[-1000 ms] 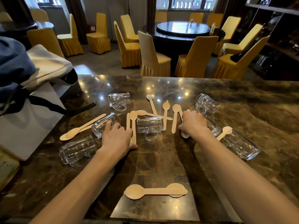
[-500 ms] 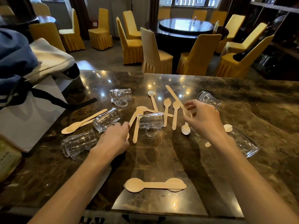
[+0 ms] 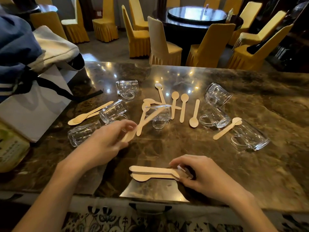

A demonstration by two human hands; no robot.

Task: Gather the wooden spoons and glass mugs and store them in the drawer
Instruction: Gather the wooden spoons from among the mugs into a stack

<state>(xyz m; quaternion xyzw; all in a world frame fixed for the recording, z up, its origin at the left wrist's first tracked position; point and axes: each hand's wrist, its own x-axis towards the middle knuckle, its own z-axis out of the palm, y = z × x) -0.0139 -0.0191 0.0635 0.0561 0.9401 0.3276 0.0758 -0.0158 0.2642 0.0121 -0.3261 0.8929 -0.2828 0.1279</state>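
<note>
The head view shows a glossy, dark-brown marble table point(image 3: 184, 146) with the wooden spoons and glass mugs scattered over its middle.

The left hand point(image 3: 107, 143) pinches a lifted spoon point(image 3: 151, 118) at its bowl end, fingers and thumb curled onto it. The flat, pale handle slants up and away to the right, passing in front of a mug; motion blur softens its outline.

Nearer the front edge, the right hand point(image 3: 202, 176) has its fingers curled over the right end of the stacked spoons point(image 3: 150, 169). Their long axis runs left to right. The upper one shows a squared handle tip at the left, and the lower one a rounded bowl at the left.

Seven clear glass mugs point(image 3: 217, 95), thick-walled with loop handles, lie on their sides. Between them the centre spoons point(image 3: 184, 106) point mostly away from the person. The pair of spoons point(image 3: 87, 115) at the left lies diagonally, bowls toward the near left. The right spoon point(image 3: 225, 129) also lies diagonally, its bowl resting against a mug.

A white bag point(image 3: 33, 106) sits at the table's left.
</note>
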